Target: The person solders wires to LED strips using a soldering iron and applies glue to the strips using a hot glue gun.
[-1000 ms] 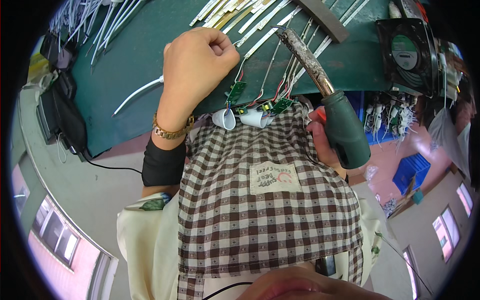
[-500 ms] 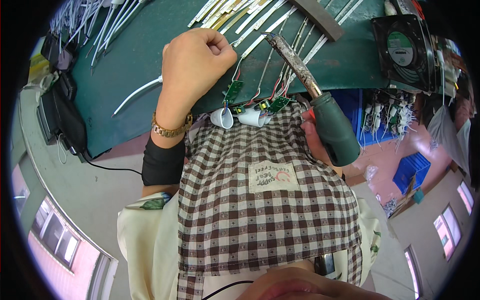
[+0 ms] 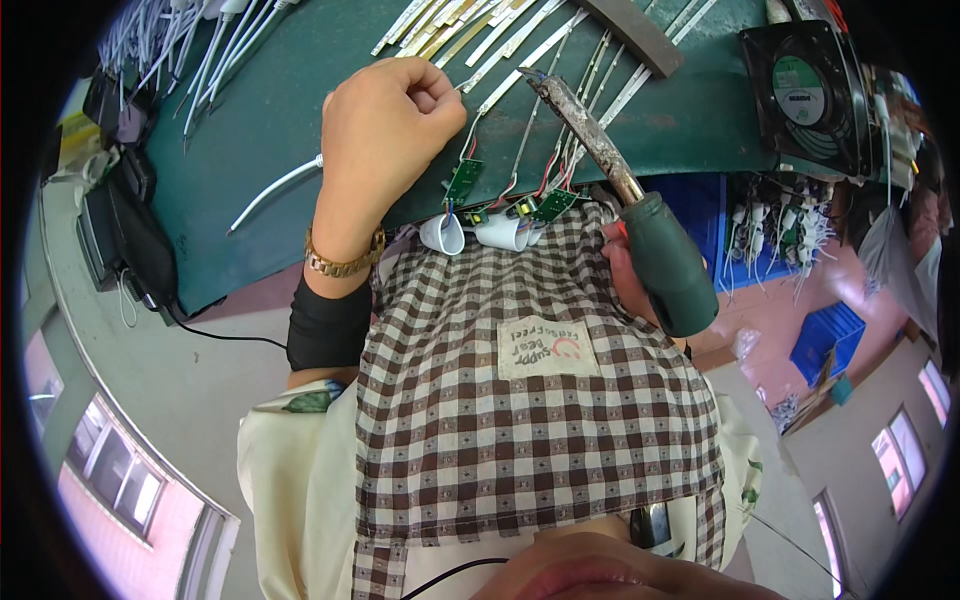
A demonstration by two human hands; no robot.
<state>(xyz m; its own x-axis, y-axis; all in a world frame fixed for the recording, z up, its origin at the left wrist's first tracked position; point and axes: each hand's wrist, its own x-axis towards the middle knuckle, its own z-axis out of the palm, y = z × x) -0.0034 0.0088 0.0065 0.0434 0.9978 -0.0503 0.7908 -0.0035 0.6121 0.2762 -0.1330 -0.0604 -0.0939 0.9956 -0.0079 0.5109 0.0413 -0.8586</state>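
Note:
My left hand (image 3: pixel 385 125) is closed over the green table, thumb and fingers pinched; what they hold is hidden. By its fingertips lies the end of a thin LED strip (image 3: pixel 483 72). A white cable (image 3: pixel 275 190) comes out from beneath the hand on the left. My right hand (image 3: pixel 625 272) is wrapped round the green handle of a soldering iron (image 3: pixel 664 262), mostly hidden behind it. The iron's metal tip points up and left, over the strips. Below sit small green circuit boards (image 3: pixel 463 182) wired to strips, and white bulb cups (image 3: pixel 442 235) at the table's near edge.
More LED strips (image 3: pixel 440 30) and a dark bar (image 3: pixel 630 38) lie at the far side. White cables (image 3: pixel 205 75) bunch at far left. A black fan (image 3: pixel 806 100) stands at right, near a blue bin (image 3: pixel 740 272) of wired parts. A blue crate (image 3: pixel 828 340) is lower right.
Both hands keep their grips and barely move. The soldering iron's tip has shifted very slightly left, and the whole view has moved a little.

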